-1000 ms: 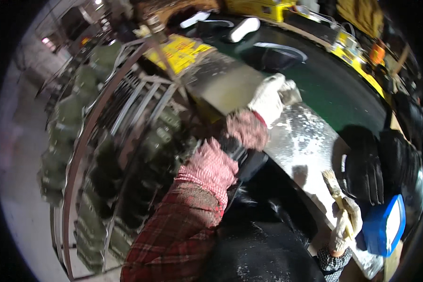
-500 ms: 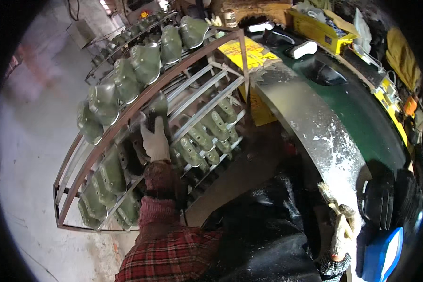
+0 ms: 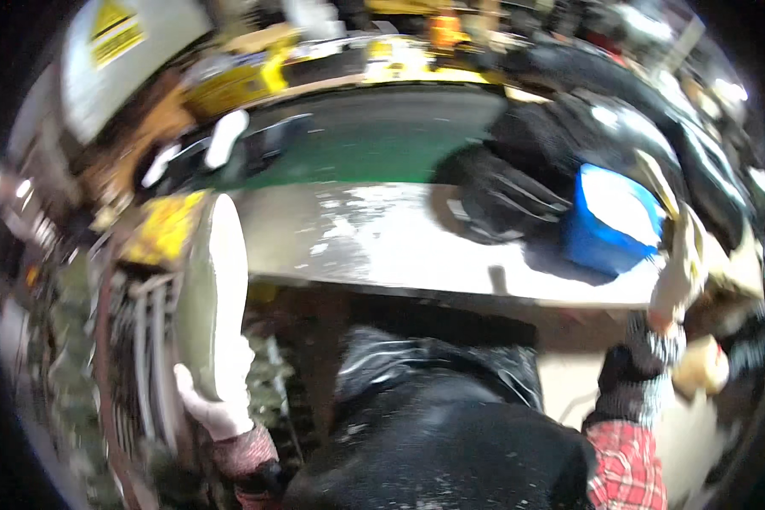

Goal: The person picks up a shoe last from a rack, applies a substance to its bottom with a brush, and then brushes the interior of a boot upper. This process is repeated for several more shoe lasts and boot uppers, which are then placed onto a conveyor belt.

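Observation:
My left hand [image 3: 217, 404], in a pale glove, grips an olive-green shoe last [image 3: 197, 314] near its lower end. The last stands nearly upright left of the bench, its bright white underside turned to the right. My right hand [image 3: 678, 276], also gloved, is at the far right by the bench's front corner. Its fingers close around a pale, stick-like brush [image 3: 657, 183], blurred by motion, that points up beside a blue container [image 3: 599, 225] of white material.
A metal-topped bench [image 3: 357, 238] with a green surface [image 3: 391, 136] spans the middle. Black pieces [image 3: 501, 200] lie by the container; black-and-white pieces [image 3: 227, 140] lie at the back left. The metal rack [image 3: 149, 357] stands at left. A yellow box [image 3: 229, 85] sits behind.
My view has swung right from the rack to the bench. My left hand, earlier among the lasts on the rack, now holds one away from it. My right hand still grips the brush.

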Motion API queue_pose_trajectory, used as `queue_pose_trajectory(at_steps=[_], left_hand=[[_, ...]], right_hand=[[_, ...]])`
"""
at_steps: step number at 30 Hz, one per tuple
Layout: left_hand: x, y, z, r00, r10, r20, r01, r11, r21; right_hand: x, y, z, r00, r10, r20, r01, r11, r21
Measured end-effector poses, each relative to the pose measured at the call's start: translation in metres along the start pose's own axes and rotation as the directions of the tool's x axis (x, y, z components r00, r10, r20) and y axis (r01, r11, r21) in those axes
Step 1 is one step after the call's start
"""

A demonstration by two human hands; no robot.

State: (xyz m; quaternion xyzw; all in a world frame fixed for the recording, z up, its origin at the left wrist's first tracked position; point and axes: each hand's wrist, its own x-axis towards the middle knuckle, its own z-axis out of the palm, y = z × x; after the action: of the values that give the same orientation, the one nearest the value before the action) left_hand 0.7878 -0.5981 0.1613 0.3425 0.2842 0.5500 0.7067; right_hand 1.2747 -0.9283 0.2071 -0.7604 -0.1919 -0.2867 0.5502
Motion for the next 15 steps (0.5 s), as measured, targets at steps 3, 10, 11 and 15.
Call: queue_pose_trajectory(at_steps=[3,10,11,15], left_hand=[[0.026,-0.035,0.037,0.826,-0.314,0.468,0.446,0.872,-0.201],[0.034,-0.134,0.038,0.751,-0.614,0.241,0.657,0.73,-0.187],[-0.001,-0.122,0.074,0.742,-0.644,0.187,0.67,0.723,-0.17],[-0.02,-0.122,0.03,0.403,-0.807,0.431,0.905,0.282,-0.318]], right_hand=[[0.041,0.01,-0.03,0.993,0.065,0.102,-0.049,0.986,-0.158],[0.048,0.03,-0.03,0.91,0.201,0.361,-0.051,0.922,-0.384],[0.049,0.036,-0.033,0.92,0.221,0.324,-0.151,0.962,-0.229],[0.042,0.036,-0.061,0.93,0.102,0.354,-0.118,0.993,0.023]])
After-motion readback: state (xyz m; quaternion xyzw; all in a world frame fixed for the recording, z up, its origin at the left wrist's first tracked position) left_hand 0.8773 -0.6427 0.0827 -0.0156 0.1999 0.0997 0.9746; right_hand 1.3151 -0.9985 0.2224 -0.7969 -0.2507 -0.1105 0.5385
